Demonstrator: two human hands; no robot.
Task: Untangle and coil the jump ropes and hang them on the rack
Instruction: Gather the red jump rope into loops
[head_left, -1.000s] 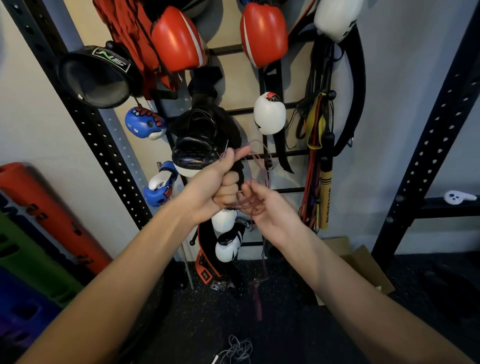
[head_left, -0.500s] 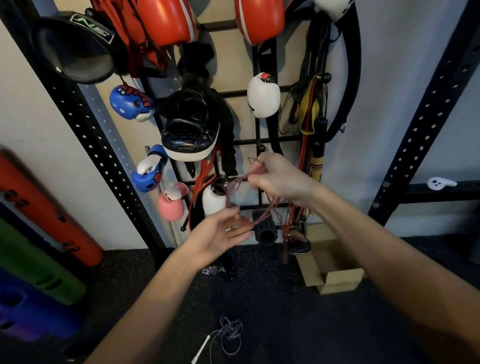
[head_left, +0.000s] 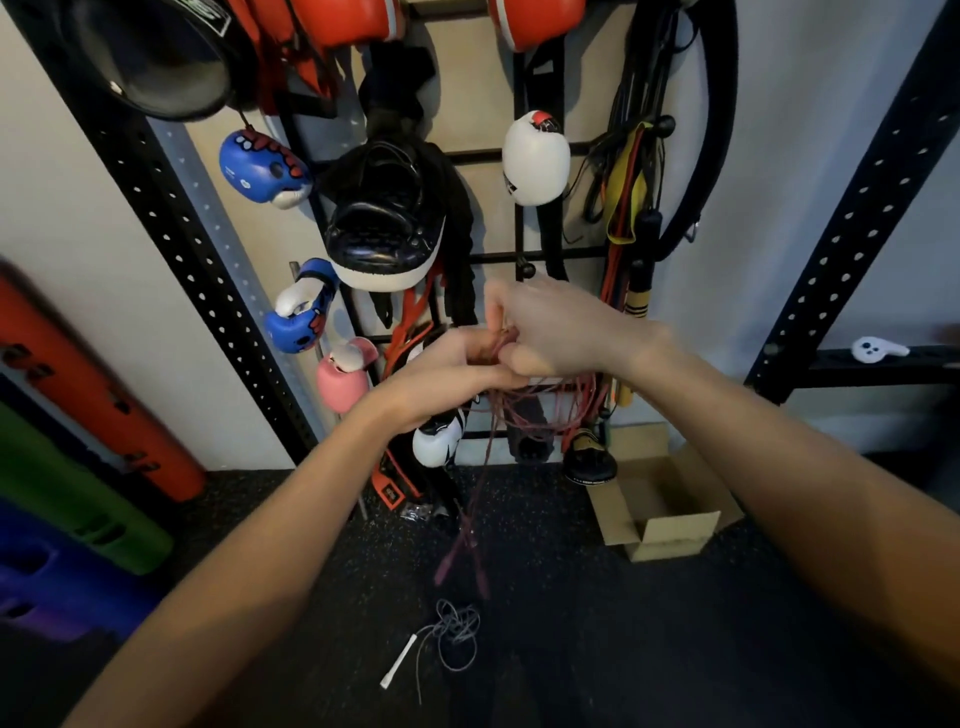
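Moved: left hand (head_left: 457, 364) has risen to meet right hand (head_left: 561, 332).
Fingers: both curled shut on red rope (head_left: 524, 415), pinching coils together so loops hang free.
Waiting: grey rope (head_left: 452, 634) on floor.

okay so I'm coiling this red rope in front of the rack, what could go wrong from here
The red rope has loose loops under both hands, left hand and right hand, so they could snag on the gear hanging close behind. Its handles dangle low and may swing. The grey rope lies on the floor near your feet, perhaps a trip hazard.
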